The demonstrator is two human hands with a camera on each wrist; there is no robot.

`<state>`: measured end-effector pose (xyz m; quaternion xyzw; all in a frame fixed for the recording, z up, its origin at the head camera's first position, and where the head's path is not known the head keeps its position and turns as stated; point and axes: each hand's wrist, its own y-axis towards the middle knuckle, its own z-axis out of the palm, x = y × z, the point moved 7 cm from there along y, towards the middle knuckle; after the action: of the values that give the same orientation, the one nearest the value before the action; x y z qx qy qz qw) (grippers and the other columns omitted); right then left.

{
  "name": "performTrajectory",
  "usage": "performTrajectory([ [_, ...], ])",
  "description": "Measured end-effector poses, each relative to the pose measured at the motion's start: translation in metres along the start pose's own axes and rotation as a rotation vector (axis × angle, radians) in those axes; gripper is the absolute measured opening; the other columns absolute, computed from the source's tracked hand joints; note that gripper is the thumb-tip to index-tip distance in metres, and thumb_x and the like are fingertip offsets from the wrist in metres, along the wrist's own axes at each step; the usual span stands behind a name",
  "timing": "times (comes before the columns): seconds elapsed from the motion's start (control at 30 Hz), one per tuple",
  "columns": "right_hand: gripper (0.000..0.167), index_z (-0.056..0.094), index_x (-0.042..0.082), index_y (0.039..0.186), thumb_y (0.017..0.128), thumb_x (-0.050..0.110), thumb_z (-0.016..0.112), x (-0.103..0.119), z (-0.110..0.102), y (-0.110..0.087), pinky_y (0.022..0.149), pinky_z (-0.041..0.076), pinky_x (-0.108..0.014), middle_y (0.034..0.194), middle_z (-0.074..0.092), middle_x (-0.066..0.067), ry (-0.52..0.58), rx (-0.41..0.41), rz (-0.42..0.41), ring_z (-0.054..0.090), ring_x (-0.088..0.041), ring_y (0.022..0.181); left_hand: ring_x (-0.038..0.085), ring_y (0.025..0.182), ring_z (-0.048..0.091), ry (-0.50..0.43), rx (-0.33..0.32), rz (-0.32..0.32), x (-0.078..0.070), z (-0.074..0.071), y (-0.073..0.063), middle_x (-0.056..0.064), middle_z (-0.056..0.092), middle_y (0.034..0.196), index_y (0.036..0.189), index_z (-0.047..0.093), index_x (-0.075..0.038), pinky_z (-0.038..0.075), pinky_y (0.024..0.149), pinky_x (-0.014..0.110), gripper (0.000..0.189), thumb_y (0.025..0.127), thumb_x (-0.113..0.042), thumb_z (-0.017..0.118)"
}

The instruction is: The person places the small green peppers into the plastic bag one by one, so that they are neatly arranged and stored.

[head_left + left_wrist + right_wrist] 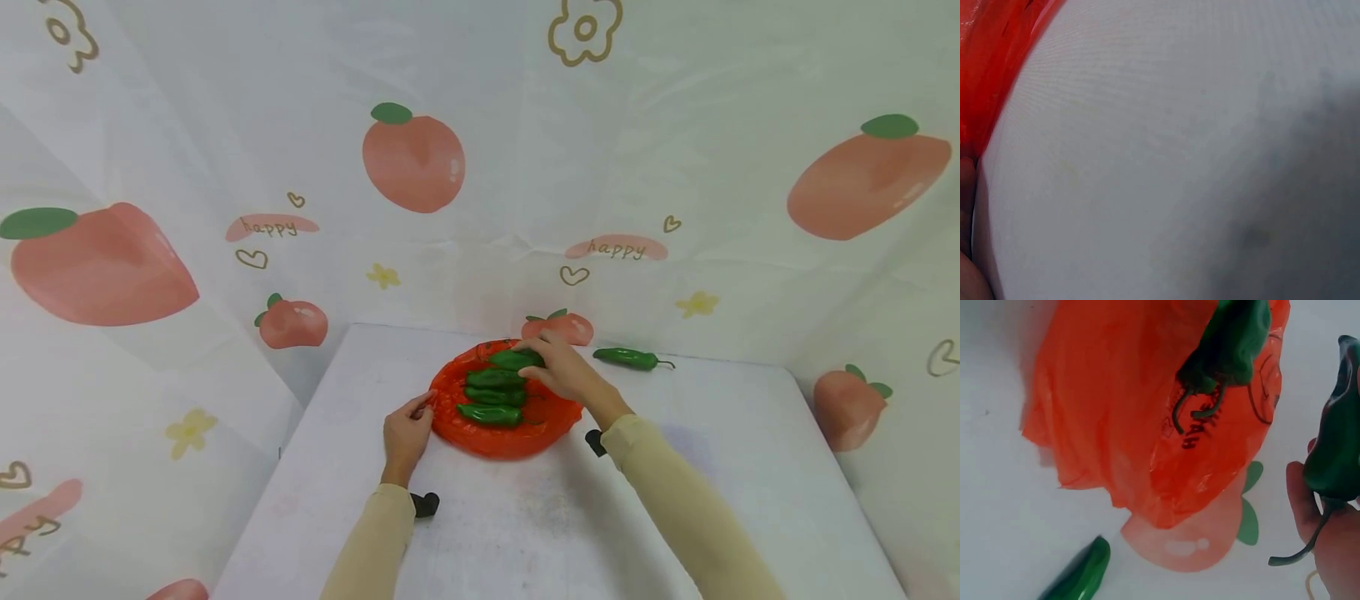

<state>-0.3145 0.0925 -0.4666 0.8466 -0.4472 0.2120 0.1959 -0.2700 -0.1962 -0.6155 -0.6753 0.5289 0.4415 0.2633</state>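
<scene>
In the head view a red plastic bag (480,442) lies spread in a round shape on the white table. Three green peppers lie across it, the nearest pepper (489,414) closest to me. My right hand (558,367) is over the bag's far right side and grips another green pepper (517,359). In the right wrist view this held pepper (1335,444) has its curved stem hanging free. My left hand (407,435) pinches the bag's left edge; only slivers of its fingers (966,206) show in the left wrist view.
One more green pepper (626,358) lies on the white table (510,533) near its back edge, right of the bag. A printed cloth (495,208) with fruit pictures hangs behind the table and at its sides.
</scene>
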Motion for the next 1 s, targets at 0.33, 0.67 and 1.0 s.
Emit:
performTrajectory([
  [0.33, 0.039, 0.066, 0.018, 0.126, 0.09, 0.027, 0.076, 0.005, 0.011, 0.016, 0.109, 0.041, -0.052, 0.124, 0.066, -0.008, 0.002, 0.011, 0.038, 0.058, -0.027, 0.114, 0.015, 0.077, 0.06, 0.0, 0.004, -0.003, 0.003, 0.001, 0.0, 0.004, 0.08, 0.1, 0.121, 0.077, -0.023, 0.049, 0.064, 0.016, 0.029, 0.095, -0.018, 0.064],
  [0.67, 0.039, 0.067, 0.014, 0.128, 0.09, 0.021, 0.077, 0.016, 0.031, 0.026, 0.114, 0.042, -0.051, 0.127, 0.069, -0.003, 0.105, 0.052, 0.066, 0.061, -0.023, 0.117, 0.015, 0.078, 0.063, -0.005, -0.012, 0.021, 0.003, -0.001, 0.0, 0.005, 0.08, 0.099, 0.119, 0.078, -0.022, 0.05, 0.066, 0.016, 0.029, 0.094, -0.017, 0.064],
  [1.0, 0.043, 0.066, 0.019, 0.127, 0.087, 0.023, 0.08, 0.01, 0.054, 0.019, 0.098, 0.057, -0.039, 0.125, 0.067, 0.0, 0.145, 0.116, 0.245, 0.06, -0.02, 0.114, 0.016, 0.078, 0.063, -0.005, -0.004, 0.044, -0.002, -0.001, 0.0, 0.006, 0.08, 0.1, 0.119, 0.078, -0.02, 0.05, 0.067, 0.016, 0.029, 0.095, -0.018, 0.063],
])
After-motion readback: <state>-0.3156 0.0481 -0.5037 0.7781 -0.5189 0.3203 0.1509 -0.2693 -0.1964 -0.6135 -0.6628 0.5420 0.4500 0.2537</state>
